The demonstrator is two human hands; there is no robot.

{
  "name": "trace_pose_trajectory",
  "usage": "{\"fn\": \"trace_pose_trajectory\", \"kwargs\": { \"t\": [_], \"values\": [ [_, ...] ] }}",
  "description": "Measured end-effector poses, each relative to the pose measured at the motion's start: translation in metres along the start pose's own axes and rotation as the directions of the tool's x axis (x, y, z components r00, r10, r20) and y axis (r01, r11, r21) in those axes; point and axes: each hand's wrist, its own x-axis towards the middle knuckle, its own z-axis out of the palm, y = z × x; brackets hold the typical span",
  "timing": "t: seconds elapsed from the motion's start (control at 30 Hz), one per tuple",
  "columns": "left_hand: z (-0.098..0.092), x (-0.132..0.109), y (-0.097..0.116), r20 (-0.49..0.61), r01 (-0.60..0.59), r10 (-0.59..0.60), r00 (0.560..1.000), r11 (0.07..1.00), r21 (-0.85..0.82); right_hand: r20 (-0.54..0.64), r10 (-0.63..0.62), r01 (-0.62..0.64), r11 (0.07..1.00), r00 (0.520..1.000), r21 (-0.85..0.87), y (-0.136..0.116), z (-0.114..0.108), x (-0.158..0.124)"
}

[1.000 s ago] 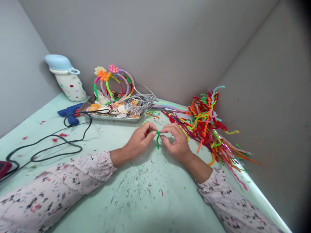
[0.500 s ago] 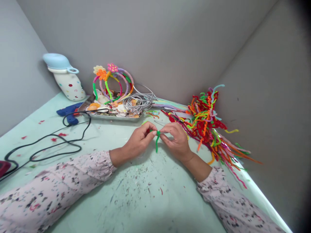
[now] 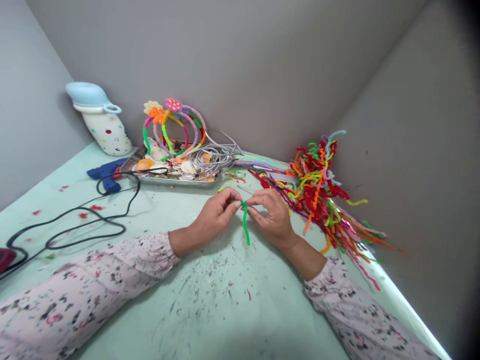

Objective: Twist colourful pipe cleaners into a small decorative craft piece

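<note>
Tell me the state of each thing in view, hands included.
left hand: pinching the pipe cleaner
right hand: pinching the pipe cleaner
green pipe cleaner: bent, one end hanging down
blue glue gun: lying on its side
black cord: looped loosely on the table
metal tray: filled with shells and grey wire
pipe-cleaner headbands: upright, overlapping
multicoloured pipe cleaners: tangled heap in the corner

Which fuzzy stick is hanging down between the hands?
The green pipe cleaner, pinched by the left hand and right hand; most others lie in a tangled multicoloured heap off to the right.

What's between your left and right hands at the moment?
In the head view, a green pipe cleaner spans the gap between the left hand and right hand, its tail hanging below.
</note>
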Motion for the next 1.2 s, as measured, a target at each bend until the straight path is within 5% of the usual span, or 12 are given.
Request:
{"fn": "trace_pose_trajectory", "kwargs": {
  "t": [0.47, 1.2],
  "values": [
    [0.0000, 0.0004, 0.0009, -0.003, -0.020, 0.020, 1.000, 0.999, 0.050, 0.011, 0.031, -0.031, 0.998, 0.999, 0.047, -0.0006, 0.0007, -0.0010],
    [-0.0004, 0.0007, -0.0004, -0.012, -0.054, 0.056, 0.998, 0.990, 0.134, 0.149, 0.230, -0.257, 0.946, 0.962, 0.198, -0.0033, 0.0010, 0.0000]
  ]
}}
